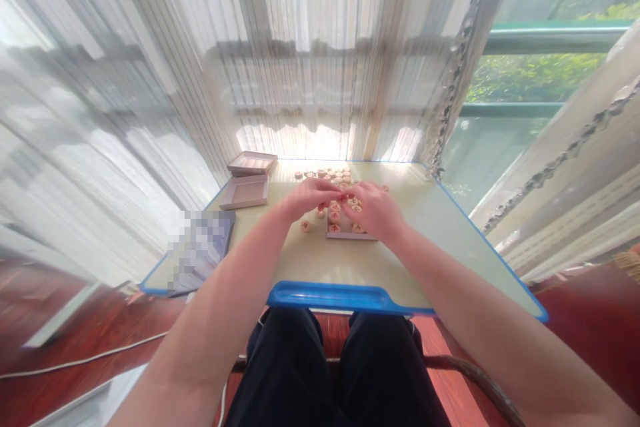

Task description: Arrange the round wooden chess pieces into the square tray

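Open table [450,240] rightward; boxes [245,191] left, loose pieces [327,175] ahead.

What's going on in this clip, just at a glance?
A seated person has both hands over a shallow tray of round wooden game pieces on a blue-rimmed table beside a curtained window. The left hand and right hand nearly meet above the tray; whether either has a grip on a piece is unclear. One loose piece lies left of the tray, and two box halves sit at the far left.
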Demonstrator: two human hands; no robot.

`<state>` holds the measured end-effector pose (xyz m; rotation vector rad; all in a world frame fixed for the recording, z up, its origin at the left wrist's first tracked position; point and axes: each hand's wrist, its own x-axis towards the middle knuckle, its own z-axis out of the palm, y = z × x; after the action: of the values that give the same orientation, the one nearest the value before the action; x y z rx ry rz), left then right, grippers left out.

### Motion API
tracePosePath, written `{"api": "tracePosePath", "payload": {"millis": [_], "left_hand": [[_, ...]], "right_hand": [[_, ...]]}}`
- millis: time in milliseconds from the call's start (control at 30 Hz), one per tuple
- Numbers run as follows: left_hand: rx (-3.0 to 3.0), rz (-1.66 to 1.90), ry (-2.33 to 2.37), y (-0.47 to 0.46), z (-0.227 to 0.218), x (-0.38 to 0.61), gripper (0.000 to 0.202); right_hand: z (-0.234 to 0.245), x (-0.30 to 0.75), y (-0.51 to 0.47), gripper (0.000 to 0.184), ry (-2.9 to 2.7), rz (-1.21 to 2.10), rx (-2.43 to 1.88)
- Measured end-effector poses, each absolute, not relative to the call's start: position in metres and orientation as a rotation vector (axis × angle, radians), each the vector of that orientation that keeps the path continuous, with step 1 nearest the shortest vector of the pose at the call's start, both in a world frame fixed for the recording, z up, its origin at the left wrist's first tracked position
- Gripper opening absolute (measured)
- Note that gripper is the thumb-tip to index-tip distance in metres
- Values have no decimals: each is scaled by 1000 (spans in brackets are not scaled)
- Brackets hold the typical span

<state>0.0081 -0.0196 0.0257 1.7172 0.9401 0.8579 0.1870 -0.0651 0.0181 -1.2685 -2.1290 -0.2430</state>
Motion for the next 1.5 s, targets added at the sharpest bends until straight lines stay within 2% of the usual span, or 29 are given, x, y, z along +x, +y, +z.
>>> {"api": "tracePosePath", "payload": {"millis": [267, 567, 733, 967, 1500], "left_hand": [[1685, 861, 978, -22, 28, 10, 32], [1487, 1352, 1403, 3, 13, -9, 23], [1525, 1326, 1495, 10, 4, -11, 19], [1662, 1259, 1469, 7, 1, -4, 18], [1773, 1238, 1499, 8, -1, -3, 20]], "right_hand": [[17, 188, -63, 21, -2106, -207, -1258], [23, 189, -73, 15, -2271, -120, -1141], [19, 182, -81, 11, -2405, 21, -1195], [20, 181, -78, 16, -2421, 141, -1324], [19, 183, -75, 17, -2443, 172, -1267]]}}
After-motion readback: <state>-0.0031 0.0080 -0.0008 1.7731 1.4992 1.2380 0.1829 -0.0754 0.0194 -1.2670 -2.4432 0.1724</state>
